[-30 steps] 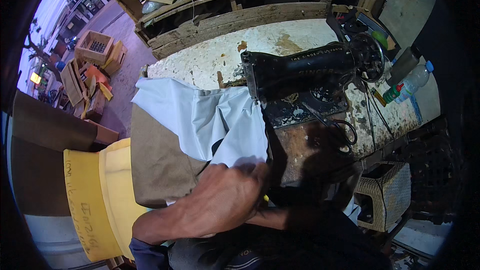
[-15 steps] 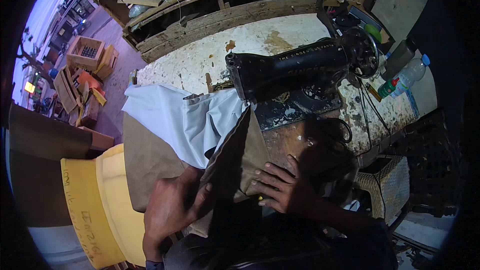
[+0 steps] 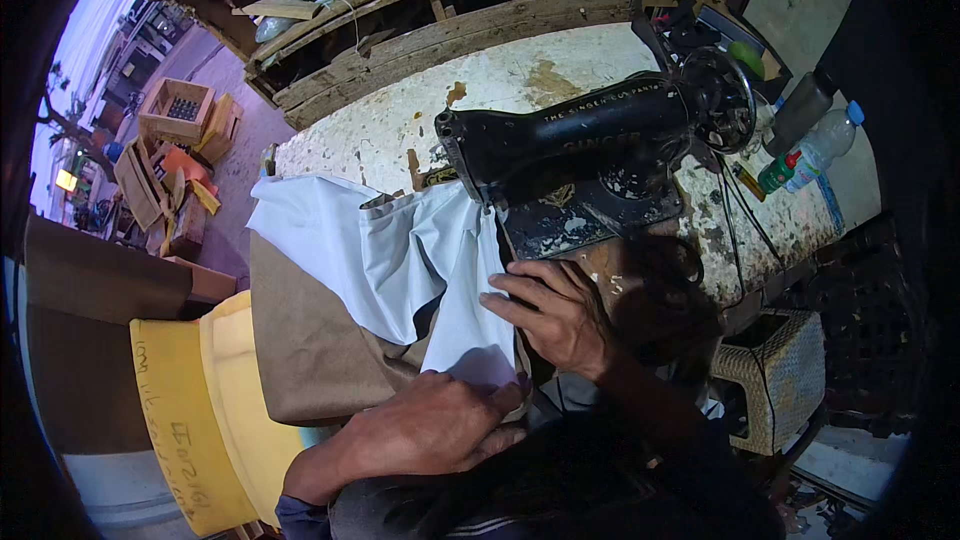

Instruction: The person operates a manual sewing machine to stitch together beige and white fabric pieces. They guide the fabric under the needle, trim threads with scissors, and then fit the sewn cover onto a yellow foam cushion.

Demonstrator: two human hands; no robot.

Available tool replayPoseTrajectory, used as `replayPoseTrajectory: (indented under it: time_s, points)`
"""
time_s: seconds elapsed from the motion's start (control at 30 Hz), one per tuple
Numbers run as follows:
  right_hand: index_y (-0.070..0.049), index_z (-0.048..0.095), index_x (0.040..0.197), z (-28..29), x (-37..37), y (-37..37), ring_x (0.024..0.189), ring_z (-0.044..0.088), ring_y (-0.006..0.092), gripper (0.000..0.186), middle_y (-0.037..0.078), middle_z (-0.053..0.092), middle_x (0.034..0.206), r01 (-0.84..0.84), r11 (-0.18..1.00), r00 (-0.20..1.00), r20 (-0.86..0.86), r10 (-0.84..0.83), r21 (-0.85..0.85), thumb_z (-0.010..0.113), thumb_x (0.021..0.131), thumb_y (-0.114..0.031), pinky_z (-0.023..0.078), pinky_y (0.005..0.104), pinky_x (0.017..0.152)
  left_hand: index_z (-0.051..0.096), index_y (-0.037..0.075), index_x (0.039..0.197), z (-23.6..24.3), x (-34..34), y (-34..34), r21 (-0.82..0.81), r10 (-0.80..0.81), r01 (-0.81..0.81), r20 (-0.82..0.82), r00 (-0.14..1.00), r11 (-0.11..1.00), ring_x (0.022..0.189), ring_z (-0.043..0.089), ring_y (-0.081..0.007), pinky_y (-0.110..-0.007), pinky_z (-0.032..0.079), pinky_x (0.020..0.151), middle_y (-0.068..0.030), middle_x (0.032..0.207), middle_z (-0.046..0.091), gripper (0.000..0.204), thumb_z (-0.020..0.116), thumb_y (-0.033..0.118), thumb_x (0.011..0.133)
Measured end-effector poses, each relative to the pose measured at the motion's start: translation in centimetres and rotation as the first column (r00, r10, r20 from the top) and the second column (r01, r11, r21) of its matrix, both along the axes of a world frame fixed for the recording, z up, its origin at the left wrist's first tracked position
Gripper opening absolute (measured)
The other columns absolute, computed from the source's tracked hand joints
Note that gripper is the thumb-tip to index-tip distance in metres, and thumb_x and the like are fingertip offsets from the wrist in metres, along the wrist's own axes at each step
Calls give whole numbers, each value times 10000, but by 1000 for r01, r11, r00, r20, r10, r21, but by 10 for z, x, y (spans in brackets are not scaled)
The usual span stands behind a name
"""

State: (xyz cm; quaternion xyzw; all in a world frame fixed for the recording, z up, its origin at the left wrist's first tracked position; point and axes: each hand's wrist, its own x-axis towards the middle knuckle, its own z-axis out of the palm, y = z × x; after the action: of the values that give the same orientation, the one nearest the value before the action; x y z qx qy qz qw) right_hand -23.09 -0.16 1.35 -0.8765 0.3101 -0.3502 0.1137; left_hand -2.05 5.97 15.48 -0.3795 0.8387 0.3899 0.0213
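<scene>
A black sewing machine (image 3: 560, 140) stands on a worn, paint-flecked table (image 3: 400, 140). White fabric (image 3: 330, 250) over brown fabric (image 3: 310, 340) runs under its needle area. My right hand (image 3: 560, 320) rests just below the machine, fingers spread across the white fabric's right edge. My left hand (image 3: 440, 425) pinches the lower end of that fabric edge, its thumb near the corner. Dark scissors (image 3: 680, 260) lie in shadow right of my right hand.
At right are bottles (image 3: 825, 155), cables and a wicker stool (image 3: 780, 370). A yellow padded object (image 3: 160, 410) stands at lower left. A slatted wooden structure (image 3: 450, 15) backs the table. Wooden crates (image 3: 175, 110) sit outside at upper left.
Since half a second ago, the raised brown flap has gone down, with white fabric showing there. My right hand has moved up toward the needle; my left hand has shifted right.
</scene>
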Motion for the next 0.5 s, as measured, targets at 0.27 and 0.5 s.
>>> replayPoseTrajectory:
  time_s: [0.27,0.5]
  points:
    - [-65,797,1240,-19,-29,18,1240,653,259,468,69,740,1355,-42,996,997,-62,47,80,789,774,-109,485,460,1056,751,6,1179,-73,6,-66,-419,316,-332,-110,942,845,1178,662,-388,-457,526,998,-187,1162,745,259,730,204,1013]
    - [-39,764,1317,-12,-36,29,1180,651,237,583,65,715,1427,-32,986,989,-137,55,165,824,748,-150,476,437,1040,688,52,1443,-124,-1,-67,-590,411,-333,-2,912,736,1415,533,-450,-551,415,1188,-180,1483,672,527,731,346,1008]
